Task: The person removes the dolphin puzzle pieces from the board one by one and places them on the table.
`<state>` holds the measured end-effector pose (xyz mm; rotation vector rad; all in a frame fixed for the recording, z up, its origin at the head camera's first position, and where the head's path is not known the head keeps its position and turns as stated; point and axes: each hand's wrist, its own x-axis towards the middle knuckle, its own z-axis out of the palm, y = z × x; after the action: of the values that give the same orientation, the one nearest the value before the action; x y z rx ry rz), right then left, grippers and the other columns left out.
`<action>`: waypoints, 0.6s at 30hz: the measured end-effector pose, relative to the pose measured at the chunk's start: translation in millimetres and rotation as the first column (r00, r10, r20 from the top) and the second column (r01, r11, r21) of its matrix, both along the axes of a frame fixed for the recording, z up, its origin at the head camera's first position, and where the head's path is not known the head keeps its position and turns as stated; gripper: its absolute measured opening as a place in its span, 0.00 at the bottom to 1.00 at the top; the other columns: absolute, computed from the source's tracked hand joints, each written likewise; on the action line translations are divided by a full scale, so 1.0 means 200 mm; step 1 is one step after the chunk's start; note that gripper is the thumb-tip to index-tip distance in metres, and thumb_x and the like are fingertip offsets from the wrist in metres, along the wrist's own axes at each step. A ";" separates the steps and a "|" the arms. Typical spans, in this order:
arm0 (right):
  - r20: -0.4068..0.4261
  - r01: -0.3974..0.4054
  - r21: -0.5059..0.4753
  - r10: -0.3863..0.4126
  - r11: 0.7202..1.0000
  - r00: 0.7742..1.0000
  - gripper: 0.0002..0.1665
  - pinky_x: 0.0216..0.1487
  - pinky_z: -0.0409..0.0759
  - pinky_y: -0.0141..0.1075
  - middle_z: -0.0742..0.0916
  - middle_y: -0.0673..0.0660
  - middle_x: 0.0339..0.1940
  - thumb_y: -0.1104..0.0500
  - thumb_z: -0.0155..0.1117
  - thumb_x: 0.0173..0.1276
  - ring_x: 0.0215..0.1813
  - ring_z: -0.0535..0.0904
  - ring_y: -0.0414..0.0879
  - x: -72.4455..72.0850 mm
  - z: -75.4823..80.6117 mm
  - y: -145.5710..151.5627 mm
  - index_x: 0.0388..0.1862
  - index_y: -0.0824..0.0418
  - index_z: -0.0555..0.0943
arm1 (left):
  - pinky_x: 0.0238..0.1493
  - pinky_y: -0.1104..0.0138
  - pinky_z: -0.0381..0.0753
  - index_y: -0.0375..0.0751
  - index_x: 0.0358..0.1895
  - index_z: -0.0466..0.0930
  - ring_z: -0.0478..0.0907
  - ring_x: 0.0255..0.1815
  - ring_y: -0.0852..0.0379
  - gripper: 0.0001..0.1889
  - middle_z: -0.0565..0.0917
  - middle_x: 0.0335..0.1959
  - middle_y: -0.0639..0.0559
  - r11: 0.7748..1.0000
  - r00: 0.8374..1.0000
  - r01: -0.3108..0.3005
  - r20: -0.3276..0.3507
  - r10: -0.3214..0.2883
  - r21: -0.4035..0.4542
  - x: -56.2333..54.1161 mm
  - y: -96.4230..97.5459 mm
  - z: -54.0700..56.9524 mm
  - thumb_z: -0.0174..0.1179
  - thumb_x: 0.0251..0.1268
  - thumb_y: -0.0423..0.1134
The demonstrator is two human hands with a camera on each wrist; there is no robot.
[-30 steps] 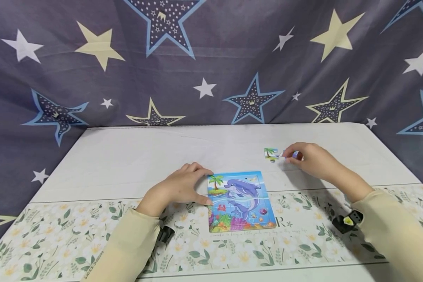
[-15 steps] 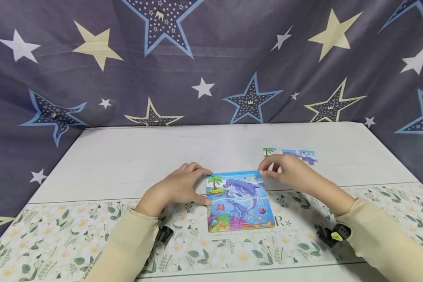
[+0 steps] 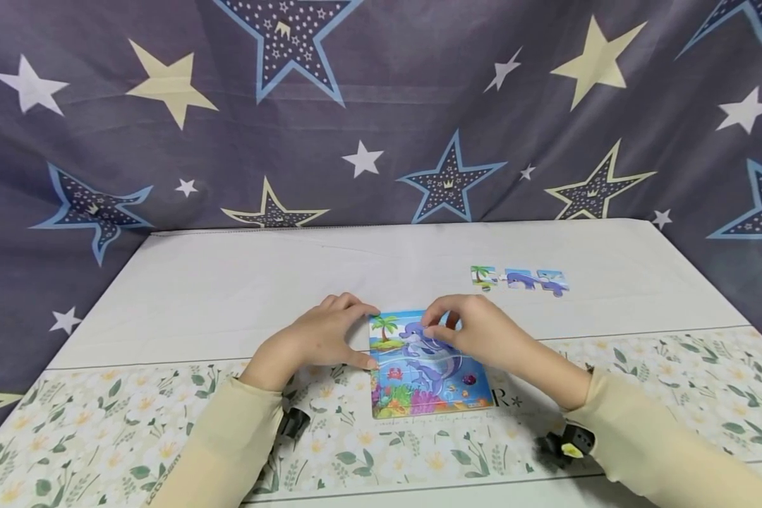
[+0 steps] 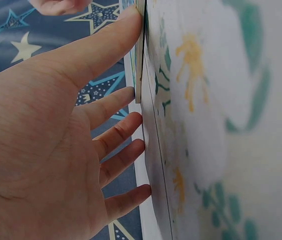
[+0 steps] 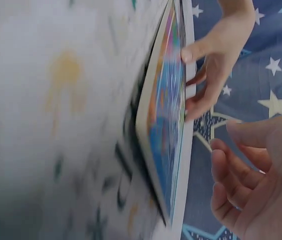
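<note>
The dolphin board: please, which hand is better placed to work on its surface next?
Probably the right hand: it hangs over the dolphin board, apart from its surface, holding nothing I can see, and nearer the three loose pieces. The left hand touches the board's left edge.

dolphin puzzle (image 3: 427, 374): 1 | loose pieces (image 3: 518, 279): 3 | wrist cameras (image 3: 294, 422): 2 | sleeves (image 3: 231, 430): 2
</note>
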<state>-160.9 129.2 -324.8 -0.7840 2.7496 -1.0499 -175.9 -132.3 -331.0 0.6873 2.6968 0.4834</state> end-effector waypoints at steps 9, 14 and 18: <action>0.094 -0.030 -0.011 0.031 0.999 0.995 0.05 0.24 0.73 0.33 0.84 0.46 0.32 0.63 0.70 0.66 0.23 0.72 0.41 0.01 -0.02 -0.12 0.41 0.57 0.86 | 0.69 0.48 0.62 0.50 0.73 0.66 0.61 0.68 0.47 0.44 0.67 0.66 0.51 1.000 1.000 0.003 0.004 -0.003 0.008 0.00 0.00 0.00 0.71 0.54 0.61; 0.140 -0.055 0.016 0.053 0.998 0.989 0.09 0.26 0.75 0.33 0.85 0.48 0.37 0.64 0.70 0.65 0.25 0.73 0.41 0.01 -0.03 -0.15 0.44 0.58 0.85 | 0.68 0.48 0.63 0.50 0.73 0.66 0.62 0.68 0.47 0.45 0.67 0.66 0.51 1.000 1.000 0.005 -0.003 -0.005 0.005 -0.01 0.00 0.00 0.71 0.53 0.61; 0.146 -0.093 0.051 0.084 0.994 0.986 0.12 0.29 0.77 0.33 0.84 0.50 0.39 0.64 0.72 0.64 0.27 0.74 0.40 0.01 -0.04 -0.17 0.46 0.59 0.85 | 0.68 0.48 0.63 0.50 0.73 0.66 0.61 0.68 0.47 0.45 0.67 0.66 0.51 1.000 1.000 -0.001 -0.001 0.001 -0.002 -0.01 0.00 -0.01 0.71 0.53 0.62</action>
<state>-158.2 95.9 -332.8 -0.7821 2.5870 -0.9659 -178.2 -133.2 -332.7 0.6864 2.6986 0.4804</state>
